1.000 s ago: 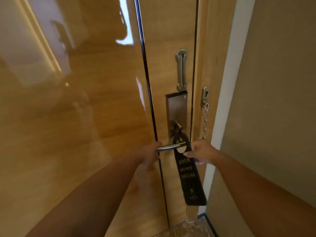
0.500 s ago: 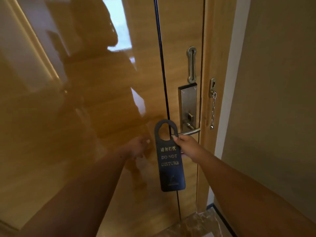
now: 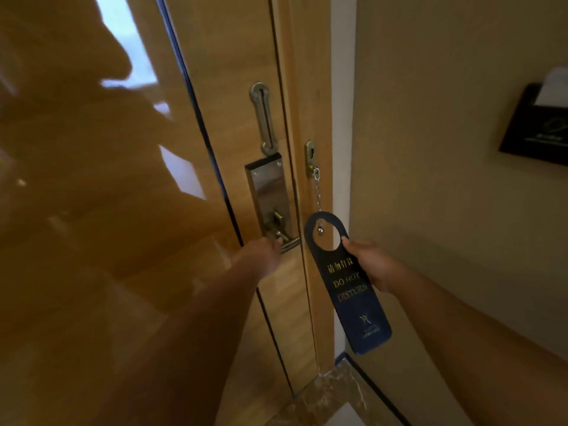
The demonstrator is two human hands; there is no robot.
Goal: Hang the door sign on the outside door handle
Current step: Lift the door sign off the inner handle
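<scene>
A dark blue "DO NOT DISTURB" door sign point(image 3: 349, 290) hangs tilted in front of the door frame, free of the handle. My right hand point(image 3: 370, 264) grips it by its right edge, just below the round hole. The metal lever handle point(image 3: 289, 242) sits at the bottom of a steel lock plate point(image 3: 267, 192) on the glossy wooden door point(image 3: 138, 210). My left hand point(image 3: 261, 256) is closed over the handle and hides most of it. The door looks closed against its frame.
A slotted chain-guard plate point(image 3: 263, 118) is fixed above the lock plate. A security chain point(image 3: 316, 189) hangs loose from the door frame. On the beige wall at right is a black card holder point(image 3: 538, 127). Marble floor point(image 3: 332, 398) shows below.
The sign came off the inside handle and my right hand carried it to the right, past the door frame. My left hand moved onto the handle.
</scene>
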